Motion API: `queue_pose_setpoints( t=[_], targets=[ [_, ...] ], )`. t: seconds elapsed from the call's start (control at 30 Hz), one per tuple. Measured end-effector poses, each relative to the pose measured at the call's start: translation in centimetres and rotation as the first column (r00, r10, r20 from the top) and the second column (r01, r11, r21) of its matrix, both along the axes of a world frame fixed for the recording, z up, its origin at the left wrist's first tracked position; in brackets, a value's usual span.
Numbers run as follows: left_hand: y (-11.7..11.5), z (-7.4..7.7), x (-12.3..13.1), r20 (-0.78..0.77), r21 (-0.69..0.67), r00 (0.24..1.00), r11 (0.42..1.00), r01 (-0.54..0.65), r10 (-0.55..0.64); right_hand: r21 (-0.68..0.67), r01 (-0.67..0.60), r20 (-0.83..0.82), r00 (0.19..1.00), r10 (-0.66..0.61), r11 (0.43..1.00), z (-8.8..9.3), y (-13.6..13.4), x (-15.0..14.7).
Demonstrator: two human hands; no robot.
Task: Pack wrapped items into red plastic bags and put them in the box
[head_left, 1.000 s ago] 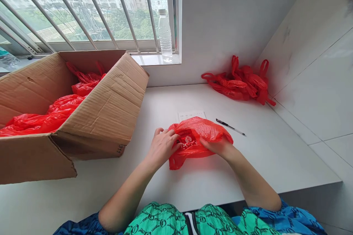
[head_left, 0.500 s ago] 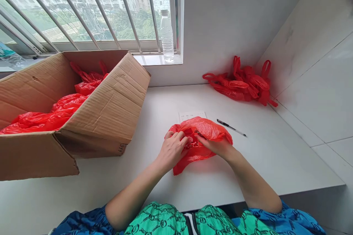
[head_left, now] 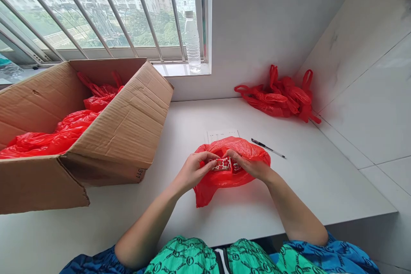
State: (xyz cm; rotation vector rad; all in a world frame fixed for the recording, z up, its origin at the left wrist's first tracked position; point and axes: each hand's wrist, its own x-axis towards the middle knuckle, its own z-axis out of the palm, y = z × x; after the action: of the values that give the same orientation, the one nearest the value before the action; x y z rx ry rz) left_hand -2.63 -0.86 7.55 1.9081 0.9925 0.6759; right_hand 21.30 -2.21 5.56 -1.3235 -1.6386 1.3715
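A red plastic bag (head_left: 231,176) lies on the white table (head_left: 305,180) in front of me. My left hand (head_left: 192,170) pinches its left edge and my right hand (head_left: 248,166) grips its right side, fingers curled on the plastic. Between the two hands the bag's mouth is parted, and small red-and-white printed packets (head_left: 224,164) show inside. A white paper slip (head_left: 222,134) lies just behind the bag, partly hidden by it.
A large open cardboard box (head_left: 122,128) holding more red bags (head_left: 61,132) stands on the left. A pile of red bags (head_left: 279,96) sits at the back right by the wall. A black pen (head_left: 268,148) lies right of the bag. A water bottle (head_left: 192,42) stands on the windowsill.
Both hands have shifted from pressing on the bag to gripping its top, and the mouth is now pulled apart so the packets inside show.
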Motion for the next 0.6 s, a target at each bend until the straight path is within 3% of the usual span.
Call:
queue_pose_setpoints(
  t=[0.13,0.6],
  targets=[
    [-0.38,0.46,0.02,0.060,0.004,0.997,0.999,-0.047,0.047,-0.125,-0.171,-0.145,0.978,0.152,0.977,0.95,0.27,-0.83],
    [-1.01,0.47,-0.01,0.013,0.003,1.000,1.000,-0.019,0.019,-0.109,-0.179,-0.249,0.957,0.147,0.978,1.10,0.34,-0.96]
  ],
)
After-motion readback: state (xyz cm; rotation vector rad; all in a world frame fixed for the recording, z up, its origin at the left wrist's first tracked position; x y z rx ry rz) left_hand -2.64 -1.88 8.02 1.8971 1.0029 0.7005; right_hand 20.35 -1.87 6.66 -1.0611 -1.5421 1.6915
